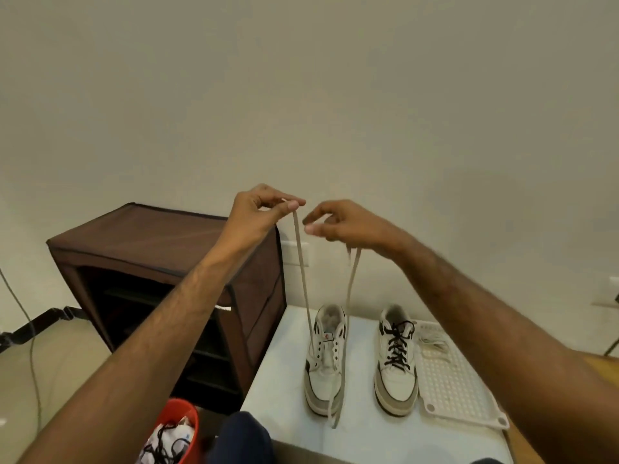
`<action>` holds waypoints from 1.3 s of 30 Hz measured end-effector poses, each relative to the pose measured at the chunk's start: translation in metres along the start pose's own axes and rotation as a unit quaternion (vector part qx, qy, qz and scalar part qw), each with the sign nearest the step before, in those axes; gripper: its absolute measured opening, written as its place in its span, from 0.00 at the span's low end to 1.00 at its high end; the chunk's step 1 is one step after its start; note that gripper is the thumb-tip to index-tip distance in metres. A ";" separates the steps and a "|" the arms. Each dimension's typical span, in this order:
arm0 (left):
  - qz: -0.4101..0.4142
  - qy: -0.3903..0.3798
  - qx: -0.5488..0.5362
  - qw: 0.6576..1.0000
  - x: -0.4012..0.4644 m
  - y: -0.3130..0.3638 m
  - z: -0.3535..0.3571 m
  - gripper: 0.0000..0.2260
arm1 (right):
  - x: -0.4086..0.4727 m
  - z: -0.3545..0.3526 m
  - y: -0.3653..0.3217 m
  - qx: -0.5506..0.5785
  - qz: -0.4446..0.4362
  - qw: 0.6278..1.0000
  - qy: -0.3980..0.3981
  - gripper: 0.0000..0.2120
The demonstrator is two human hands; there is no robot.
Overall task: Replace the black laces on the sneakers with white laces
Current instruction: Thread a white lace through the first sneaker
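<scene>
**Evening out a white lace on the first sneaker**

While a plain pale wall (pixel 301 95) fills the upper half of the head view, the work sits low in the frame. A brown fabric shoe rack (pixel 160 262) stands at left against the wall. Beside it is a white table (pixel 288 390) holding two white sneakers, toes pointing toward the viewer. At the table's right edge lies a white perforated tray (pixel 462 390) with a loose bundle of spare white lace (pixel 432 344) at its far end. At bottom left, a red bin (pixel 181 416) holds discarded black lace (pixel 164 447) among white scraps.

The right-hand sneaker (pixel 397 363) is still fully laced in black. The left-hand sneaker (pixel 326 360) has no black lace; a white lace (pixel 303 279) runs through its lowest eyelets, and both halves rise well above the shoe.

The left hand (pixel 258 212) pinches one half of the lace between thumb and forefinger, near its tip. The right hand (pixel 338 222) has fingers curled with the other half passing through them; its tail drops back down past the toe of the shoe.

This looks like the levelling step, early in the task. To do it well, bring both tips together at one height and slide lace through the bottom eyelets until the halves match. Keep the lace flat, not twisted, and keep the pull gentle so the light shoe stays planted. Uneven halves now would likely leave one end short for tying.
</scene>
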State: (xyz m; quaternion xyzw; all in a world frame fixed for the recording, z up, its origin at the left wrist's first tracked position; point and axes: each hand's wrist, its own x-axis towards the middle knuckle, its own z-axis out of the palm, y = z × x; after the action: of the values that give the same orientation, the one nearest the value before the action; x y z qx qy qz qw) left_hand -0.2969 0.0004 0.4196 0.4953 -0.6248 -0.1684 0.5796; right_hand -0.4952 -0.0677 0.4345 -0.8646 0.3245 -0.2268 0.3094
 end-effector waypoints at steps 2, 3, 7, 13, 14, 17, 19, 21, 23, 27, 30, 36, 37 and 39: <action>0.008 0.010 -0.030 0.999 -0.003 -0.006 0.008 0.05 | 0.004 0.030 0.024 -0.021 0.016 0.998 -0.048 0.20; 0.010 0.013 -0.061 0.998 -0.005 -0.009 0.012 0.06 | 0.005 0.043 0.036 -0.029 0.024 0.998 -0.059 0.19; -0.045 -0.011 -0.202 0.978 -0.015 -0.033 0.024 0.10 | 0.009 0.082 0.093 -0.059 0.066 0.993 -0.080 0.15; -0.123 -0.281 0.245 0.920 -0.059 -0.157 0.058 0.08 | -0.010 0.124 0.193 -0.120 0.158 0.974 -0.105 0.08; -0.149 -0.316 0.291 0.891 -0.070 -0.172 0.064 0.09 | -0.015 0.131 0.205 -0.119 0.174 0.972 -0.105 0.07; -0.219 -0.354 0.355 0.837 -0.108 -0.226 0.091 0.13 | -0.031 0.164 0.246 -0.095 0.231 0.962 -0.109 0.09; -0.249 -0.335 0.360 0.834 -0.129 -0.251 0.104 0.16 | -0.042 0.183 0.263 -0.072 0.261 0.958 -0.096 0.09; -0.278 -0.310 0.340 0.843 -0.144 -0.276 0.116 0.16 | -0.049 0.204 0.281 -0.052 0.291 0.952 -0.078 0.11; -0.281 -0.292 0.324 0.855 -0.153 -0.295 0.126 0.14 | -0.052 0.221 0.291 -0.032 0.310 0.948 -0.064 0.14; -0.259 -0.277 0.330 0.865 -0.163 -0.323 0.137 0.12 | -0.053 0.244 0.296 0.008 0.332 0.943 -0.028 0.23; -0.224 -0.263 0.272 0.898 -0.169 -0.331 0.141 0.11 | -0.059 0.255 0.292 0.013 0.329 0.944 -0.015 0.26; -0.204 -0.206 0.235 0.928 -0.171 -0.334 0.138 0.13 | -0.059 0.270 0.300 0.006 0.321 0.947 -0.015 0.25; -0.229 -0.202 0.213 0.928 -0.171 -0.334 0.134 0.13 | -0.058 0.269 0.300 0.009 0.322 0.946 -0.016 0.25; -0.300 -0.194 0.132 0.925 -0.170 -0.331 0.124 0.13 | -0.058 0.270 0.302 0.018 0.324 0.946 -0.016 0.25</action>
State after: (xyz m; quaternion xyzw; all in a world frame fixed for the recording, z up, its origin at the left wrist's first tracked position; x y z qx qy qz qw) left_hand -0.2949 -0.0562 0.0316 0.6896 -0.5636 -0.3427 0.2989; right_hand -0.5019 -0.1034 0.0268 -0.7109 0.5776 -0.1064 0.3869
